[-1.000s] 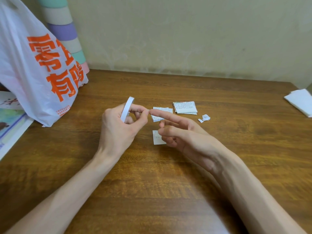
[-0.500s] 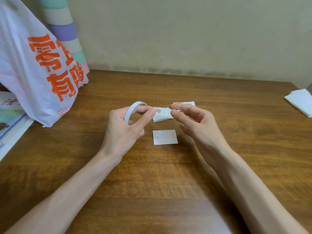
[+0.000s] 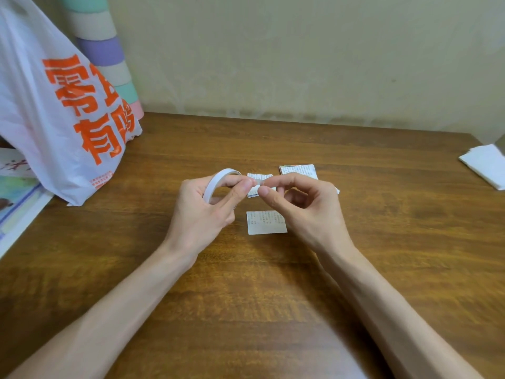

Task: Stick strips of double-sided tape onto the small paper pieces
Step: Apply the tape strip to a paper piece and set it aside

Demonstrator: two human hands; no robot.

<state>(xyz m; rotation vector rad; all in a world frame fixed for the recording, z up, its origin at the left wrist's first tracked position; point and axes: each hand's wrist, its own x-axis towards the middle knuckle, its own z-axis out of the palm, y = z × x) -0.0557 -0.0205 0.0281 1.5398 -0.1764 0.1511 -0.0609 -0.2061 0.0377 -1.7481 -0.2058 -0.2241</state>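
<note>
Tape roll stands on edge above the surface, gripped by the left hand. Its tape end runs rightward into the right hand's thumb-and-forefinger pinch. One paper piece lies flat just below both hands, long side left-right. A plastic bag at far left hides its contents.

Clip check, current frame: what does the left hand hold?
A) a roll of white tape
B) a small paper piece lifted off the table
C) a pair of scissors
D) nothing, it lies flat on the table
A: the left hand grips the white tape roll above the table, and the right hand pinches the roll's loose end.
</note>
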